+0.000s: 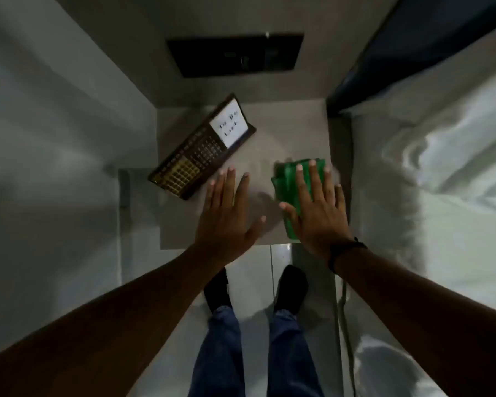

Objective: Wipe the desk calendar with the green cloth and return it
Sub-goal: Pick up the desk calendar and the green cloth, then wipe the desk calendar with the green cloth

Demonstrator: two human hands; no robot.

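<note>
The desk calendar [201, 148] is a long dark stand with gold and dark date grids and a white note panel. It rests at an angle on the far left of a small grey table top [281, 133]. A folded green cloth [287, 179] lies on the right side of the top. My right hand [315, 210] lies flat over the cloth with fingers spread, hiding its near part. My left hand [226, 216] hovers flat and open just in front of the calendar's near end, fingertips close to its edge and holding nothing.
A bed with rumpled white sheets [441, 167] runs along the right, against the table. A dark panel [235, 54] sits on the wall behind. White walls close in the left. My legs and dark shoes [289, 290] stand on the tiled floor below.
</note>
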